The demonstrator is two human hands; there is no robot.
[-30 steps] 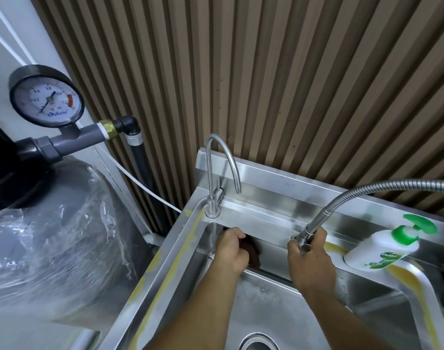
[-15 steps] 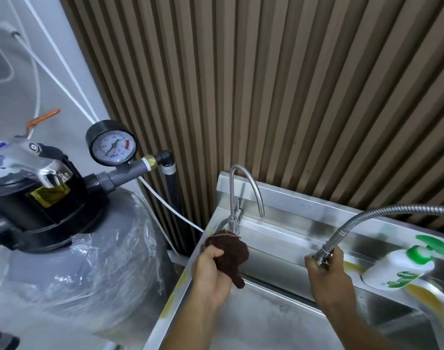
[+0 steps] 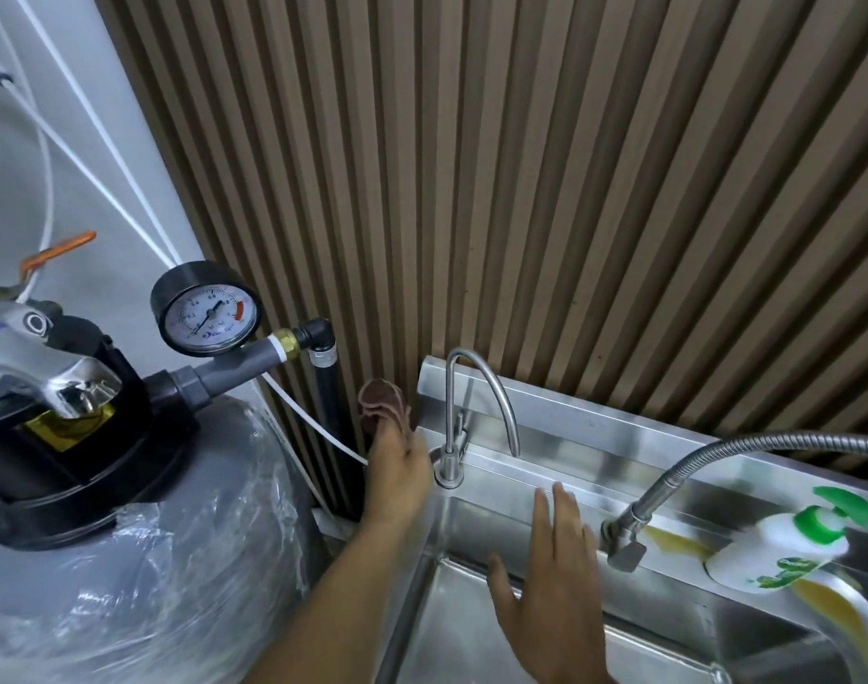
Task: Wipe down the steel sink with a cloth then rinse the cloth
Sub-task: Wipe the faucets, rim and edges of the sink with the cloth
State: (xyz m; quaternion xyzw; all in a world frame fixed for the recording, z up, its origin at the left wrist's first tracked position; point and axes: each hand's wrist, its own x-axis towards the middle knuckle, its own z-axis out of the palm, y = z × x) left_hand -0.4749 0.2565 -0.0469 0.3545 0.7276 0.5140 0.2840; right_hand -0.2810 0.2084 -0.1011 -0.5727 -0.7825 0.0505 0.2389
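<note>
The steel sink took up everything right of and below the gooseneck tap, its back ledge and upstand running off to the tap's right. The right hand was spread flat, fingers straight and holding nothing, below and right of the tap's base over the basin's rear wall; I couldn't tell whether it touched the steel. The left hand lay just left of the tap, fingers bunched round the brown cloth, which stuck up at the left end of the upstand. To my eye that corner was being wiped. It wanted the cloth flattened rather than wadded, pressed into the seam round the tap's base, then drawn rightward along the ledge in overlapping passes.
</note>
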